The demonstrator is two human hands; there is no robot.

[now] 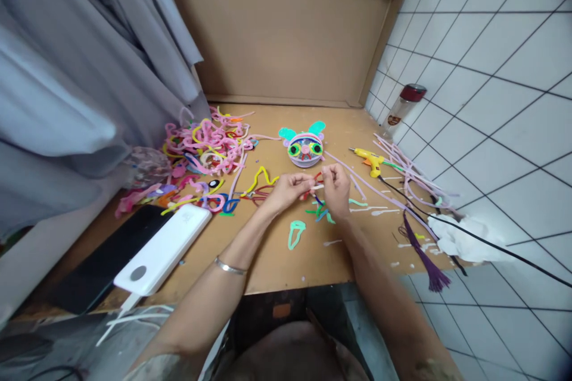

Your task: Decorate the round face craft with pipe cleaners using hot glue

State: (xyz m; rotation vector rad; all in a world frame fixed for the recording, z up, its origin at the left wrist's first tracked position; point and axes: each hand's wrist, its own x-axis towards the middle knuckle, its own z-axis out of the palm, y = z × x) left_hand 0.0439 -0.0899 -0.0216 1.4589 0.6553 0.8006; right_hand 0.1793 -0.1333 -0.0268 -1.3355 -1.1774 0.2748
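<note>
Close together over the middle of the board, my left hand (292, 190) and my right hand (336, 189) are both pinched. A short red pipe cleaner (319, 178) shows at the right fingertips. A small white piece (317, 187) lies between the two hands, at the left fingertips. Fingers partly hide both pieces. Just beyond stands a round face figure (305, 147) with green-ringed eyes and turquoise ears. Blue and green pipe cleaner scraps (322, 212) lie under the hands. Nearer to me rests a mint-green pipe cleaner loop (295, 234).
A tangled pile of pink and yellow pipe cleaners (210, 146) is at the left, behind a white power bank (163, 250) and a black phone (111, 256). On the right are a yellow glue gun (372, 161) with its cord, a jar (402, 110), a purple tassel (424, 259) and white tissue (465, 237).
</note>
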